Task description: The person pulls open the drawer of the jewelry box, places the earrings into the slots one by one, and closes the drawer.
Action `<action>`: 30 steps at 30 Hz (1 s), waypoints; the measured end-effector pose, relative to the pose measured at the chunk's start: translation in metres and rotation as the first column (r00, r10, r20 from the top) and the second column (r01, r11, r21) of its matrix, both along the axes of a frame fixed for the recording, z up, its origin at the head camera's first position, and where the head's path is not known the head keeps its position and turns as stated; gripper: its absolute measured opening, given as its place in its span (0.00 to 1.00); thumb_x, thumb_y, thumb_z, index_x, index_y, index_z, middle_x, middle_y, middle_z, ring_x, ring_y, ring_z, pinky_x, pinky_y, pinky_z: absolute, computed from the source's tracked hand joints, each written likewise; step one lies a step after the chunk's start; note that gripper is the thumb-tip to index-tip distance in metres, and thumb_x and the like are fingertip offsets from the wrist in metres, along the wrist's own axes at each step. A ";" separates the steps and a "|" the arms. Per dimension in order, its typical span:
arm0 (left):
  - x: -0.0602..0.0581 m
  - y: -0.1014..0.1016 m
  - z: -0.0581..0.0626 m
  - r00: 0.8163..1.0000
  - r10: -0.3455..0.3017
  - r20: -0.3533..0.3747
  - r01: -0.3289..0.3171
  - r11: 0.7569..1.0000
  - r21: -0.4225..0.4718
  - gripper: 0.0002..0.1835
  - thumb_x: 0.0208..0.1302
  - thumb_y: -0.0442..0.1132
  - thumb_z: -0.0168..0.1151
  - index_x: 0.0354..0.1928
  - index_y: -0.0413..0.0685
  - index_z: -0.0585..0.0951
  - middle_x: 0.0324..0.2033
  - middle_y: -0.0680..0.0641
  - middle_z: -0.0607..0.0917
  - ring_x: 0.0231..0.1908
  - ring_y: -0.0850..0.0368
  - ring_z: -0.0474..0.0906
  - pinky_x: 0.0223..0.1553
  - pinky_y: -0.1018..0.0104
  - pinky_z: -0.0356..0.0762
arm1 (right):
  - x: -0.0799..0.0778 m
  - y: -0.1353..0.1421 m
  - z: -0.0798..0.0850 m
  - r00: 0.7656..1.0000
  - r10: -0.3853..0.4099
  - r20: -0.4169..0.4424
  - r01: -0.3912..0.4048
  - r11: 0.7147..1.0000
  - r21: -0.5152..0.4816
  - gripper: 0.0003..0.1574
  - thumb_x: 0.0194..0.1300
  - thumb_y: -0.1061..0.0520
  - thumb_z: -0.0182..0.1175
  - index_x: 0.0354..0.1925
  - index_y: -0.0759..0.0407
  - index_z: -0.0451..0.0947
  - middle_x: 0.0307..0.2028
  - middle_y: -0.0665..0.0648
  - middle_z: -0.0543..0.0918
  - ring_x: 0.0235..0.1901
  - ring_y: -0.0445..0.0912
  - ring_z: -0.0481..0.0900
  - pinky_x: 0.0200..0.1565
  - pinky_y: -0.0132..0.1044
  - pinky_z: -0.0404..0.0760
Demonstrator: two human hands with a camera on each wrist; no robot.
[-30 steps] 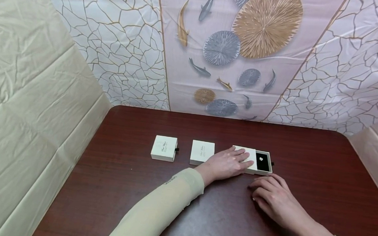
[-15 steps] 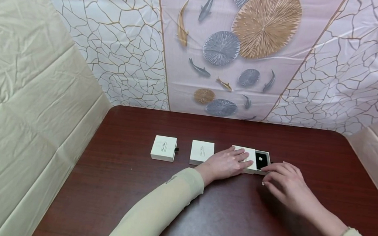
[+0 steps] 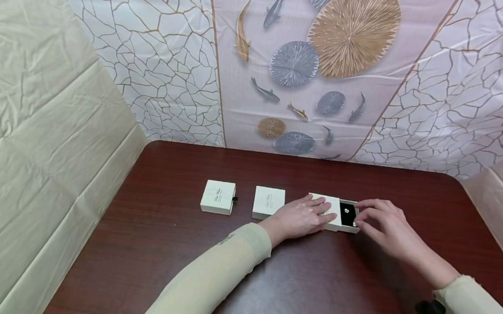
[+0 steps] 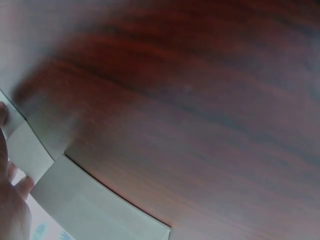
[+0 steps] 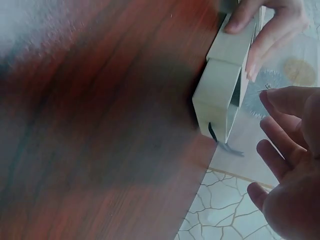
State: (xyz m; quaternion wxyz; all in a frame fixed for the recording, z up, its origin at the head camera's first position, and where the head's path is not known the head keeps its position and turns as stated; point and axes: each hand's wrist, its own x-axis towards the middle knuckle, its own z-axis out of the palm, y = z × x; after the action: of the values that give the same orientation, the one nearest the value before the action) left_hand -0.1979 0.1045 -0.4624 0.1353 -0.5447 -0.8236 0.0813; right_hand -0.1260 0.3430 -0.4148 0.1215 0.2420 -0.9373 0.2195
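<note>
A white jewelry box lies at the right of a row, its drawer pulled out to the right. A small light earring sits on the drawer's black lining. My left hand holds the box's sleeve, fingers over the top and thumb against the near side. Over the drawer's right end is my right hand. Between thumb and index it pinches a tiny stud earring, whose thin post shows in the right wrist view. A dark ribbon tab hangs from the drawer's end.
Two more white boxes, one in the middle and one at the left, stand in the row. All rest on a dark red wooden table. Patterned cloth hangs behind it.
My right hand has moved up from the table in front of the box to above the open drawer, carrying the stud earring. My left hand has stayed on the box.
</note>
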 end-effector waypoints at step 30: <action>-0.001 -0.001 -0.003 1.000 0.004 0.006 -0.004 1.000 0.004 0.25 0.74 0.54 0.46 0.70 0.63 0.67 0.68 0.51 0.69 0.69 0.54 0.61 0.67 0.55 0.63 | -0.030 0.005 -0.022 1.000 0.004 0.030 -0.007 0.997 0.083 0.09 0.56 0.63 0.67 0.27 0.48 0.81 0.55 0.62 0.77 0.52 0.60 0.70 0.44 0.63 0.64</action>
State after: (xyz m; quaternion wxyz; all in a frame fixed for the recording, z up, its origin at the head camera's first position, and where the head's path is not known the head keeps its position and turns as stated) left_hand -0.1989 0.1039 -0.4649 0.1337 -0.5432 -0.8252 0.0780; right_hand -0.1555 0.3476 -0.4370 0.0967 0.2461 -0.9466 0.1844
